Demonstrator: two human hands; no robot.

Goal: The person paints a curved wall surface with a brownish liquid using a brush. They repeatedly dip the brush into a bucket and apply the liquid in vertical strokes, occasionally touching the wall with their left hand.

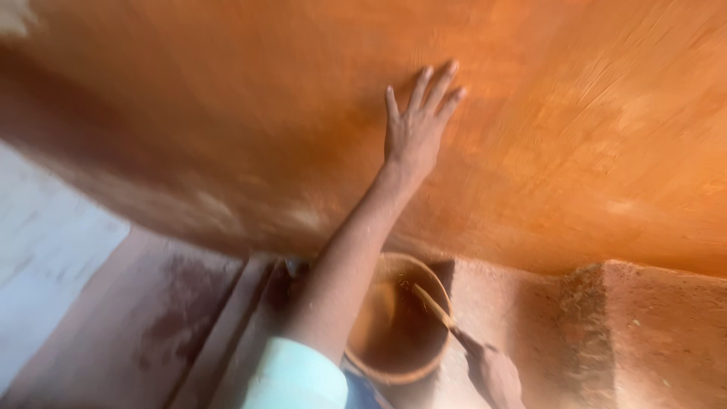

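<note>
Left hand (pixel 415 129): your fingers spread flat on the orange wall (pixel 575 136), upper centre.
Right hand (pixel 496 373): yours grips a stick (pixel 433 305) in the bucket (pixel 394 322), lower centre.
Progress: wall looks mostly coated; lower left edge patchy.

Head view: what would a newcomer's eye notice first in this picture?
The big orange-brown wall fills the upper picture, with the left hand spread flat on it, arm stretched up from a pale sleeve. Below stands a round bucket smeared the same colour; the right hand holds a stick that reaches into it.

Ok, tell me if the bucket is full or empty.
Partly full. The bucket stands upright on the floor, orange-brown mix low inside, inner wall bare above it. A stick leans in it.
</note>
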